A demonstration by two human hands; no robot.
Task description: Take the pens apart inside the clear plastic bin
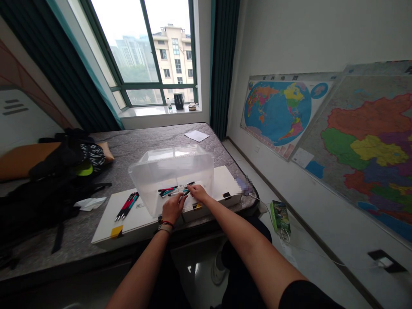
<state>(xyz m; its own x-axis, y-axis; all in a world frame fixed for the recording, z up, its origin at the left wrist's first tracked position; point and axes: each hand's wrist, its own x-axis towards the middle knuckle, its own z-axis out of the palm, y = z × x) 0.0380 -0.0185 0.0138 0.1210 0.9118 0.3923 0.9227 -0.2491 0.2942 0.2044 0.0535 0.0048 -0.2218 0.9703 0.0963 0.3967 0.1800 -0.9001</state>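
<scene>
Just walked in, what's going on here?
A person has their left hand and right hand at a loose pile of pens by a translucent plastic bin, apparently tipped on its side. Exact grips are unclear. Left of the bin, a row of pens lies on a white surface atop the mattress.

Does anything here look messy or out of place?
Somewhat: the translucent plastic bin seems to lie on its side, and the slim red, black and teal pens there overlap untidily, unlike the neat row of similar pens to its left.
</scene>
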